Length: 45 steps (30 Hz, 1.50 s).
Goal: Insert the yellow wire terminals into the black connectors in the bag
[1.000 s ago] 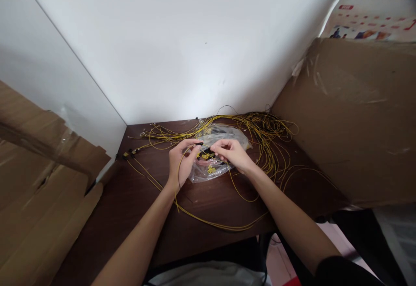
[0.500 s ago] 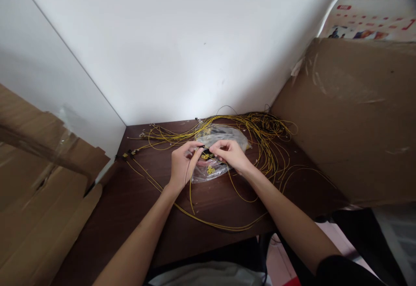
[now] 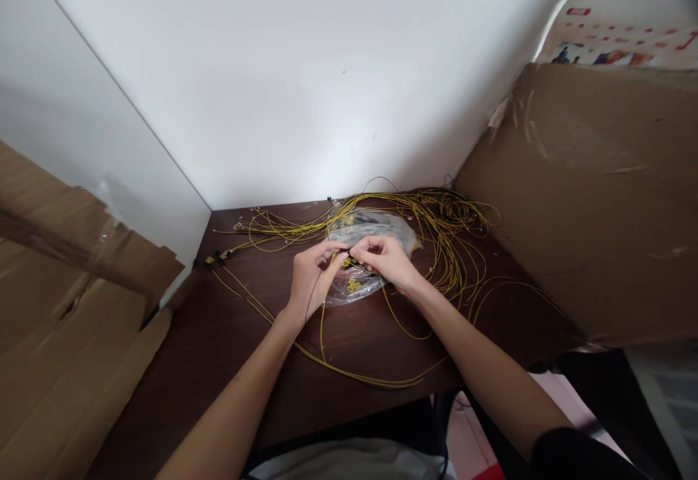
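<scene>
My left hand (image 3: 313, 280) pinches a small black connector (image 3: 345, 251) with thin yellow and black wires trailing from it. From the other side my right hand (image 3: 382, 258) meets it, thumb and forefinger pinched on a yellow wire close to the connector. The exact contact between the fingertips is too small to make out. Beneath both hands lies a clear plastic bag (image 3: 400, 229) holding small yellow and black pieces (image 3: 354, 285). A yellow wire (image 3: 321, 334) hangs below my left hand, and another loops under my right.
A bundle of yellow and black wires (image 3: 430, 207) spreads along the back of the dark wooden table (image 3: 218, 364). Wires ending in black and yellow connectors (image 3: 215, 258) lie at the left. Cardboard (image 3: 600, 196) stands on the right, more cardboard (image 3: 70, 305) on the left, a white wall (image 3: 338, 80) behind.
My left hand has shifted slightly right, bringing the connector closer to my right fingertips. The hanging wires moved with it; my right hand is almost still.
</scene>
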Tool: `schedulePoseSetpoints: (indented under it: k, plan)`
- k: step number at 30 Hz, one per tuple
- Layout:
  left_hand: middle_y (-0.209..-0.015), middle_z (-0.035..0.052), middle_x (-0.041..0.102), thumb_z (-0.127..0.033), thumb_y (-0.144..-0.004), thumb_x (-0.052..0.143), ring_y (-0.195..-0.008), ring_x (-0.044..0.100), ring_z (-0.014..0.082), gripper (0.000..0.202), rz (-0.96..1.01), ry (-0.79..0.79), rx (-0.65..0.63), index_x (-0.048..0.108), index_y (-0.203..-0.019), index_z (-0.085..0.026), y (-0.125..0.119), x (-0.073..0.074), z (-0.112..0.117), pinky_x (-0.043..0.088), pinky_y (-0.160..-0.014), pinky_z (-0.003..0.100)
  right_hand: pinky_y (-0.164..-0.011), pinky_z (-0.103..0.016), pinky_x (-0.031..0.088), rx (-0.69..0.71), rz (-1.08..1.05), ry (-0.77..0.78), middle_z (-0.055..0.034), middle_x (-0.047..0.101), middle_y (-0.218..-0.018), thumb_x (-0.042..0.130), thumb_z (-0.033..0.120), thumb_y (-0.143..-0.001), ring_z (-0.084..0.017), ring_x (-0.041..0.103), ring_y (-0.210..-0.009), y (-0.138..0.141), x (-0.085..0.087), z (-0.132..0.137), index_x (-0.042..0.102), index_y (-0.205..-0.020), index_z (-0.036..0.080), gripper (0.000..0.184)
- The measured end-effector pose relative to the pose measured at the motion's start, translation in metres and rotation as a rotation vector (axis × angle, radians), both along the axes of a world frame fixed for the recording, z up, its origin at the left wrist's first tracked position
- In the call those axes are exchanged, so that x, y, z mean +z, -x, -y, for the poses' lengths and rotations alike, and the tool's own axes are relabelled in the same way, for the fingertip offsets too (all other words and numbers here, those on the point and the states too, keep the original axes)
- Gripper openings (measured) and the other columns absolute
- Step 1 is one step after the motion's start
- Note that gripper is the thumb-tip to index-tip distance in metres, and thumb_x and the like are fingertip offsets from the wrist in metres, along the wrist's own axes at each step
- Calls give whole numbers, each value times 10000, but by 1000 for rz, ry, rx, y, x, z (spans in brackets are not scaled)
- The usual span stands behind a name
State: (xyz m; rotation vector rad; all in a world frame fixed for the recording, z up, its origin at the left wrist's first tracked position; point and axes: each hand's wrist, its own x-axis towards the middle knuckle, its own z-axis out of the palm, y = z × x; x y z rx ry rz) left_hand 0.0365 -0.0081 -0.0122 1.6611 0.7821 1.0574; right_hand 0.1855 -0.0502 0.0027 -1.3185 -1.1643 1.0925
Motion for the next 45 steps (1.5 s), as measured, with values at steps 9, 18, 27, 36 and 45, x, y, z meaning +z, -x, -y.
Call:
schedulePoseSetpoints:
  k: [9, 18, 27, 36, 45]
  plan:
    - [-812, 31, 703, -312, -788, 567, -745, 643, 152, 195, -154, -255, 185, 706, -820, -179, 5, 5, -5, 506, -702, 239, -412, -192, 273, 5, -28, 15, 34, 490, -524, 649, 404, -686, -51, 371, -433, -1, 3, 1, 608, -672, 140, 268]
    - [-835, 23, 704, -333, -787, 569, -730, 634, 137, 208, -86, -217, 296, 709, -822, -183, 8, 11, -8, 489, -663, 215, -402, -165, 256, 102, -83, 52, 24, 518, -561, 643, 364, -712, -27, 370, -435, -9, 1, 2, 639, -698, 124, 240]
    - [-781, 41, 693, -299, -788, 576, -698, 628, 124, 195, 72, -248, 404, 699, -823, -151, 12, 19, -11, 485, -622, 200, -369, -140, 289, 238, -459, 219, 22, 516, -593, 691, 272, -691, -15, 394, -443, -9, 6, 4, 631, -737, 128, 163]
    - [-764, 35, 691, -272, -794, 571, -684, 627, 119, 174, 60, -264, 337, 699, -815, -157, 11, 21, -9, 490, -622, 202, -317, -160, 107, 272, -526, 214, 27, 470, -575, 679, 270, -700, 4, 282, -399, -7, 6, 2, 631, -709, 113, 165]
    - [-778, 28, 695, -291, -780, 582, -703, 631, 129, 180, -24, -275, 378, 701, -814, -160, 11, 18, -10, 493, -646, 212, -432, -195, 255, -10, -104, -54, 37, 495, -527, 682, 305, -669, -40, 360, -444, -3, 4, 1, 620, -650, 133, 184]
